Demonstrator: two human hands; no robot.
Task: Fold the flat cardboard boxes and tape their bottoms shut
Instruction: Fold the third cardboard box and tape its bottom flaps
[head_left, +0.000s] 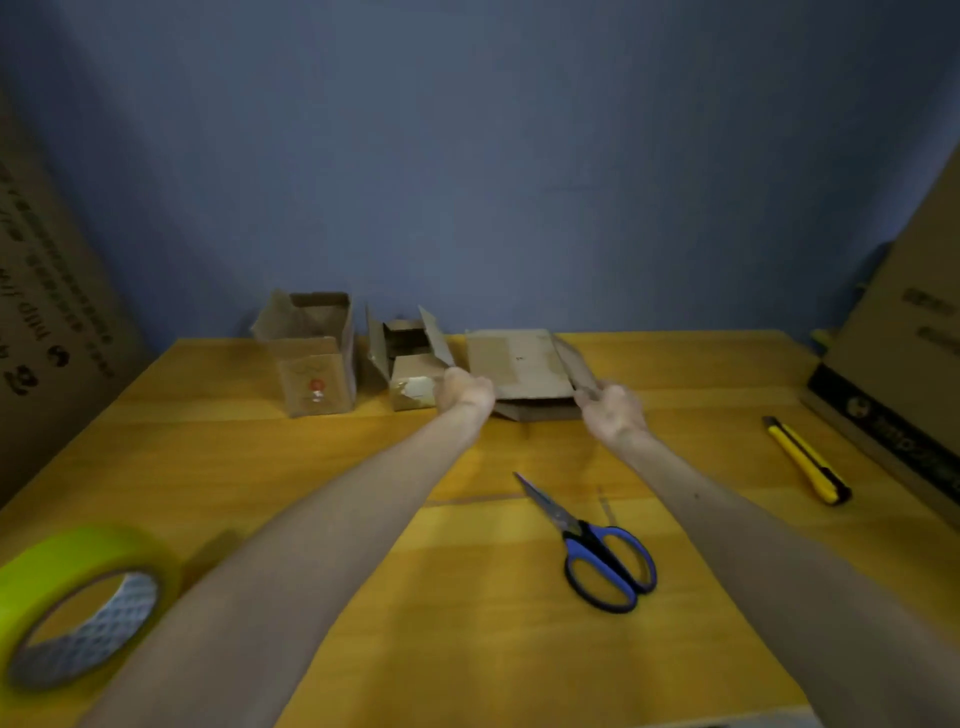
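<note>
A flat cardboard box (519, 364) lies on a small stack at the far middle of the yellow table (467, 597). My left hand (464, 391) grips its near left corner and my right hand (610, 405) grips its near right edge, both arms stretched forward. Left of the stack stand two folded boxes: a taller one (311, 364) with its top flaps open and a smaller one (410, 364) with tape on its front. A roll of yellow-green tape (78, 597) lies at the near left corner.
Blue-handled scissors (597, 545) lie between my forearms, blades pointing away. A yellow utility knife (808, 460) rests at the right. Large printed cartons lean at the left (47, 312) and right (904, 338) edges. A blue wall rises behind the table.
</note>
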